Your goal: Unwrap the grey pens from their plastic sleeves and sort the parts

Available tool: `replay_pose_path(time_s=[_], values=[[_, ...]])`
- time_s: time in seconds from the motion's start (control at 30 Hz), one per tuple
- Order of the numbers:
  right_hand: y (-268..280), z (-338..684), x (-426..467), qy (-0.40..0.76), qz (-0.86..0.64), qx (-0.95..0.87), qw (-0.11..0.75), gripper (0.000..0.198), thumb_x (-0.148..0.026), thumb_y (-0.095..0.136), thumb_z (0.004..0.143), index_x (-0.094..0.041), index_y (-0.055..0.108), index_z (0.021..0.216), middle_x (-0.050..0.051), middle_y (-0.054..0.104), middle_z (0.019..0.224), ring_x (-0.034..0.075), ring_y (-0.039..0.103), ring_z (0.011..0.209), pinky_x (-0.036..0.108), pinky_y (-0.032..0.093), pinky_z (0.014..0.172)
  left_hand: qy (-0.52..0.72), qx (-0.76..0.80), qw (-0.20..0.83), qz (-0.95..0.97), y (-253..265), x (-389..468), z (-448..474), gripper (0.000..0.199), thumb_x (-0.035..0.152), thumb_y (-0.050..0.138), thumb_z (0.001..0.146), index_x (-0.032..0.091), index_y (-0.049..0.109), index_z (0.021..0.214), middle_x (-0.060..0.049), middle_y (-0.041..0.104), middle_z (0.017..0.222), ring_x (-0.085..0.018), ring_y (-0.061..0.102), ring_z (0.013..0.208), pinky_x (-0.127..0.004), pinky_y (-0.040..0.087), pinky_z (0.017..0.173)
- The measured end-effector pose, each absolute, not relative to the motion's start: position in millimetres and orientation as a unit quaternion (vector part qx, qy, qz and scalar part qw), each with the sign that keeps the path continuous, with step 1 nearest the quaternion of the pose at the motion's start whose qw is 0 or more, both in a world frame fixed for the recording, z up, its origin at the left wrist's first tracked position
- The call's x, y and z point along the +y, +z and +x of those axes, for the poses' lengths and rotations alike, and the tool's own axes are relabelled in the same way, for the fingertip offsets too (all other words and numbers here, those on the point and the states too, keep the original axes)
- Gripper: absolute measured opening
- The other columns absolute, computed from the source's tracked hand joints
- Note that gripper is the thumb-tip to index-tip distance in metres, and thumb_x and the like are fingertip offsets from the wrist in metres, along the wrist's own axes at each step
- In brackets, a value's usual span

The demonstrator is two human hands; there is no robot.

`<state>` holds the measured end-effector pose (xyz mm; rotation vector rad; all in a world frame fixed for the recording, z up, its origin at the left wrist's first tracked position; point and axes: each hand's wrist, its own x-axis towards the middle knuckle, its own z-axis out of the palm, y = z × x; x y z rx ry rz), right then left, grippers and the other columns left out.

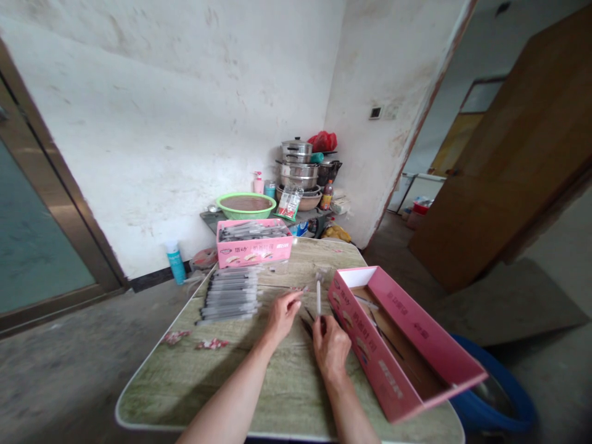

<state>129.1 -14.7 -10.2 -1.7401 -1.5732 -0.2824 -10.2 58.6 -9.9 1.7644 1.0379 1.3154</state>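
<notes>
Surface (287,394): open pink box (370,351) is lying along right edge. Your left hand (281,317) is hovering, can't tell if holding anything; your right hand (332,345) is gripping a whitish pen (318,297) inward of that edge. You're best pinching lightly, steadily.

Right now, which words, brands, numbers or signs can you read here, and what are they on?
"动": front of the far pink box; its other characters are too blurred to read surely.
Right-hand pink box: printed characters, too blurred.
Blue can: lettering too small.
Clear packet and brown bottle: printing too small.
No readable numbers.
</notes>
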Motion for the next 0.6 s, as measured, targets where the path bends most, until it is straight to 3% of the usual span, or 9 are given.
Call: replay_pose_path(time_s=[0.13, 0.4, 0.6], values=[[-6.0, 131.7, -16.2, -0.113, -0.718, -0.573, 0.378, 0.041, -0.037, 0.035, 0.094, -0.014, 0.065, 0.079, 0.006, 0.064, 0.059, 0.016, 0.058, 0.047, 0.022, 0.030, 0.047, 0.425, 0.375, 0.220, 0.794, -7.7, 53.4, -2.3, 0.031, 0.018, 0.044, 0.088, 0.022, 0.068, 0.107, -0.007, 0.067, 0.105, -0.021, 0.059, 0.100, -0.036, 0.043, 0.092], [-7.1, 130.2, -14.6, -0.075, -0.716, -0.581, 0.380, 0.042, -0.039, 0.034, 0.095, -0.014, 0.065, 0.082, 0.007, 0.066, 0.062, 0.016, 0.060, 0.052, 0.022, 0.033, 0.050, 0.305, 0.359, 0.143, 0.871, -9.1, 55.0, 12.9, 0.029, 0.007, 0.044, 0.082, 0.019, 0.068, 0.070, -0.006, 0.064, 0.071, -0.019, 0.058, 0.074, -0.035, 0.041, 0.088], [-7.4, 131.1, -14.6, -0.070, -0.716, -0.583, 0.377, 0.043, -0.040, 0.033, 0.095, -0.014, 0.064, 0.082, 0.008, 0.066, 0.063, 0.016, 0.060, 0.051, 0.022, 0.033, 0.050, 0.292, 0.393, 0.125, 0.863, -1.0, 60.5, -4.8, 0.021, 0.008, 0.052, 0.078, 0.019, 0.064, 0.065, -0.004, 0.061, 0.070, -0.018, 0.057, 0.073, -0.034, 0.040, 0.086]])
